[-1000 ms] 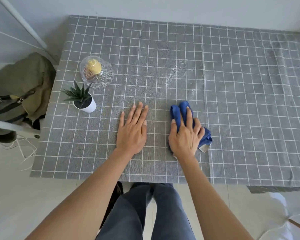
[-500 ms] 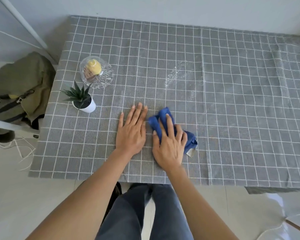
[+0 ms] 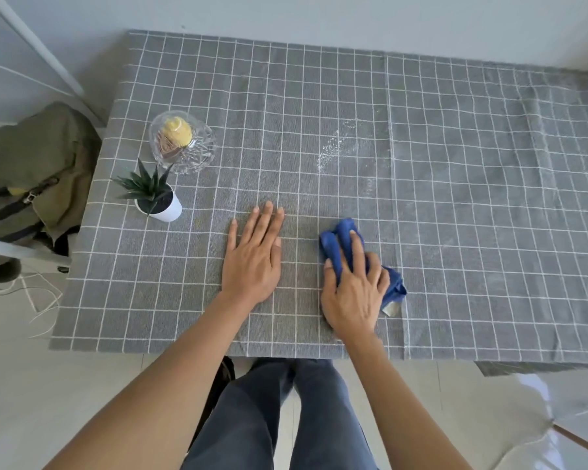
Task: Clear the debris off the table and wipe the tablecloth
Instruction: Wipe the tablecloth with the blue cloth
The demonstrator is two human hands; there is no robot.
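A grey checked tablecloth (image 3: pixel 455 184) covers the table. My right hand (image 3: pixel 353 290) presses a crumpled blue cloth (image 3: pixel 340 239) down on it near the front edge, fingers over the cloth. My left hand (image 3: pixel 253 256) lies flat on the tablecloth just left of it, fingers together, holding nothing. A streak of white powdery debris (image 3: pixel 336 145) lies on the tablecloth beyond the blue cloth, with fainter smears (image 3: pixel 370 188) closer in.
A small potted plant in a white pot (image 3: pixel 157 198) and a cut-glass dish with a yellow object (image 3: pixel 180 140) stand at the table's left. An olive bag (image 3: pixel 31 164) rests on a chair left of the table. My legs (image 3: pixel 279 418) stand at the front edge.
My right hand slid the blue cloth left toward my left hand, then back to the right. My left hand stayed flat in place.
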